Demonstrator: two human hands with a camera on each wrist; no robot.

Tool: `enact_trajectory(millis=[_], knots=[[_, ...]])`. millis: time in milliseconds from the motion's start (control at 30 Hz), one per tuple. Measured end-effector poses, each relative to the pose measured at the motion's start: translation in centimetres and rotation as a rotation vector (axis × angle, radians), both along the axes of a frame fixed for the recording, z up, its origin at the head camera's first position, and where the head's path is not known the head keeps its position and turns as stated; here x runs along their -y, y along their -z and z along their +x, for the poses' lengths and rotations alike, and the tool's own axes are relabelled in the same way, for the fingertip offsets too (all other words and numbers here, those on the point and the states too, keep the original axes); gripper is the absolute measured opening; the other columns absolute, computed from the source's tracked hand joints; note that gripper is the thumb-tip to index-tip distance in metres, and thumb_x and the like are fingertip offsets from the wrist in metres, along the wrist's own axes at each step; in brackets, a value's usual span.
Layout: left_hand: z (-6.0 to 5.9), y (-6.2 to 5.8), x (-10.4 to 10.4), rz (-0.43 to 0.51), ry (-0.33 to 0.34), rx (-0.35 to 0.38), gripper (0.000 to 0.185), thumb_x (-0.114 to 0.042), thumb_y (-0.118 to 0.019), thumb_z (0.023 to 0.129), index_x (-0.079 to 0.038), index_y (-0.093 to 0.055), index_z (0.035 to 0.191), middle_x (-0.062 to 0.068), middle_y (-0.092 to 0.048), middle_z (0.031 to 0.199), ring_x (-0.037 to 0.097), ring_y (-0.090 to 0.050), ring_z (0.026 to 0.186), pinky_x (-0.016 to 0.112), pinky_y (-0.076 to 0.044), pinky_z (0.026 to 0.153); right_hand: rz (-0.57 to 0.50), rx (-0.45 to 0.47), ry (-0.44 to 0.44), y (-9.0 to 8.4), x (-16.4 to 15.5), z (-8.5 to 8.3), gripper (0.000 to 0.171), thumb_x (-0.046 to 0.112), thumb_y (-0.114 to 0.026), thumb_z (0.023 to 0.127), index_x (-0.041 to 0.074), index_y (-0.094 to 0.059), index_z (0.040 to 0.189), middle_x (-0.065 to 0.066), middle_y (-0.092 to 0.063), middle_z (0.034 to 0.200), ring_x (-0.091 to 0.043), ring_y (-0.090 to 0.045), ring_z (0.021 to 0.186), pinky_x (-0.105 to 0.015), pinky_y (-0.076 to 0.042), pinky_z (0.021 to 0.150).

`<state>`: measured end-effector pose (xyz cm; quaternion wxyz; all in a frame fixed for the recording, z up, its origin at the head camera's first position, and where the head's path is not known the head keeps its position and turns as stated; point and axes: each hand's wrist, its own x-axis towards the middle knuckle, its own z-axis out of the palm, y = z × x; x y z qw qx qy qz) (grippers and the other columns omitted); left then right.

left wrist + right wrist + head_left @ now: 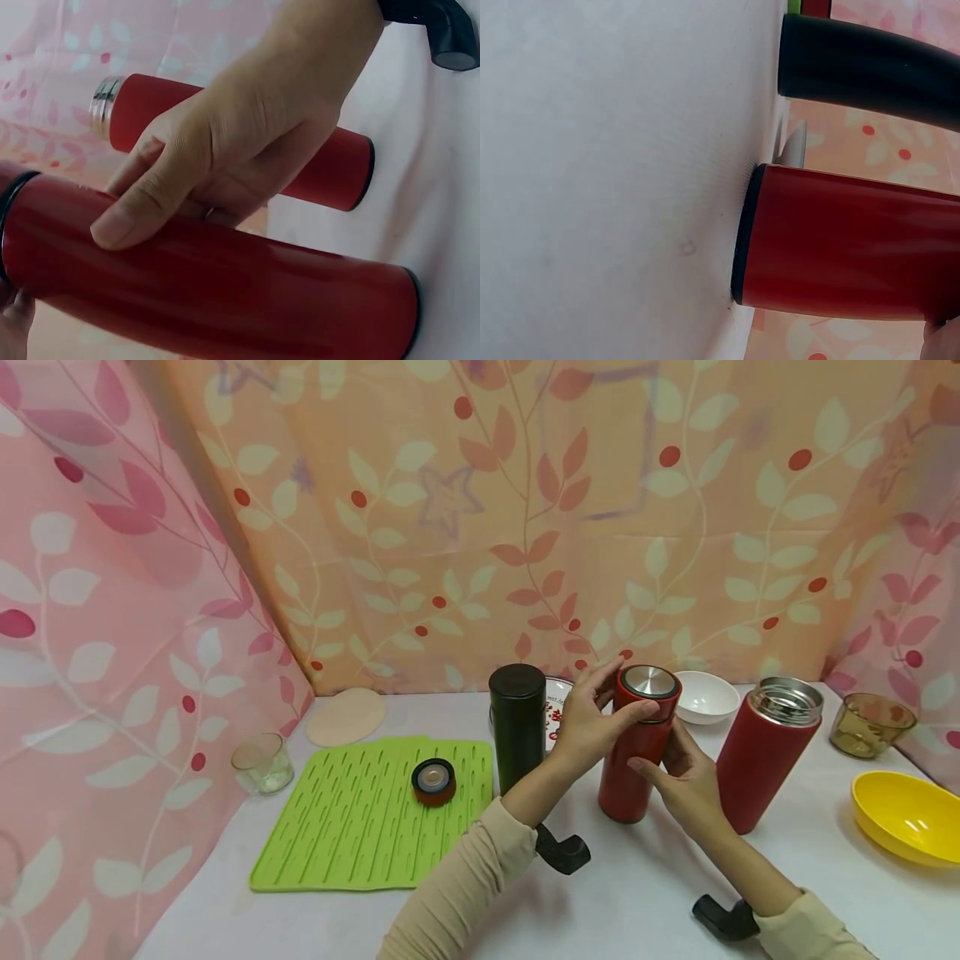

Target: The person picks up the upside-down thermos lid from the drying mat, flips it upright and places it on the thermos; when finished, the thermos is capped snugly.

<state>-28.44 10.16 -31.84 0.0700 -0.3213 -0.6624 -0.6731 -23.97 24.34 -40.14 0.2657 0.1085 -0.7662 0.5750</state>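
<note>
A slim red thermos (625,789) stands on the white table, its lid (651,682) topped with a silver disc. Around that lid my left hand (588,718) curls its fingers, thumb across the front. Lower down, my right hand (686,785) grips the body from the right side; its thumb (124,221) lies along the red wall in the left wrist view. The right wrist view shows the thermos's black-rimmed base (748,236) at the table. Right of my hands is a wider red flask (765,760) without a lid, its steel mouth bare.
A black thermos (517,718) stands left of my hands, before a patterned plate (555,693). On a green mat (337,827) lies a red-and-black cap (434,782). Around are a white bowl (705,697), yellow bowl (907,818), amber cup (870,727), glass cup (262,764) and beige disc (347,717).
</note>
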Motion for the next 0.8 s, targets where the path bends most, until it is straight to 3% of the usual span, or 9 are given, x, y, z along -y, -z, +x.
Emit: enact_trajectory(millis=[133, 233, 433, 533, 667, 800], knots=[[-0.3, 0.4, 0.4, 0.071, 0.107, 0.015, 0.050, -0.001, -0.064, 0.083, 0.000, -0.047, 0.130, 0.013, -0.051, 0.130, 0.012, -0.053, 0.117, 0.019, -0.041, 0.099, -0.010, -0.014, -0.004, 0.0, 0.0, 0.0, 0.081, 0.000, -0.068, 0.079, 0.026, -0.028, 0.145, 0.006, -0.049, 0.134, 0.008, -0.050, 0.112, -0.006, -0.041, 0.089], [-0.2, 0.5, 0.4, 0.075, 0.113, 0.036, 0.048, -0.001, -0.064, 0.084, 0.000, -0.048, 0.129, 0.012, -0.052, 0.128, 0.010, -0.053, 0.116, 0.019, -0.040, 0.100, -0.016, -0.011, -0.008, 0.1, 0.0, 0.0, 0.082, -0.001, -0.068, 0.079, 0.025, -0.027, 0.145, 0.006, -0.049, 0.135, 0.008, -0.050, 0.112, -0.006, -0.041, 0.089], [0.3, 0.1, -0.5, -0.048, -0.091, 0.047, 0.061, -0.020, -0.079, 0.072, -0.012, -0.051, 0.125, -0.002, -0.052, 0.116, 0.001, -0.052, 0.103, 0.015, -0.045, 0.090, -0.013, 0.016, -0.003, 0.1, 0.0, 0.0, 0.082, 0.002, -0.068, 0.080, 0.027, -0.024, 0.146, -0.001, -0.044, 0.141, 0.010, -0.048, 0.113, -0.005, -0.040, 0.089], [0.5, 0.0, -0.8, -0.063, -0.137, 0.054, 0.064, -0.024, -0.081, 0.070, -0.013, -0.050, 0.124, -0.004, -0.051, 0.115, 0.001, -0.052, 0.101, 0.015, -0.046, 0.087, -0.006, 0.021, 0.000, 0.1, 0.0, 0.0, 0.083, 0.003, -0.068, 0.081, 0.028, -0.023, 0.146, -0.003, -0.042, 0.142, 0.010, -0.047, 0.114, -0.004, -0.039, 0.090], [0.5, 0.2, -0.6, 0.018, -0.075, 0.061, 0.059, -0.017, -0.076, 0.076, -0.007, -0.047, 0.126, 0.002, -0.055, 0.120, 0.004, -0.055, 0.107, 0.016, -0.045, 0.092, -0.015, 0.019, -0.003, 0.1, 0.0, 0.0, 0.083, 0.002, -0.068, 0.080, 0.028, -0.024, 0.146, 0.000, -0.044, 0.140, 0.010, -0.047, 0.113, -0.004, -0.039, 0.090], [0.4, 0.4, -0.2, 0.068, 0.005, 0.017, 0.049, -0.009, -0.067, 0.084, -0.002, -0.047, 0.128, 0.010, -0.055, 0.124, 0.008, -0.054, 0.113, 0.017, -0.041, 0.098, -0.016, 0.014, -0.002, 0.1, 0.0, 0.0, 0.083, 0.001, -0.068, 0.080, 0.027, -0.024, 0.146, 0.004, -0.048, 0.136, 0.010, -0.049, 0.112, -0.004, -0.039, 0.090]])
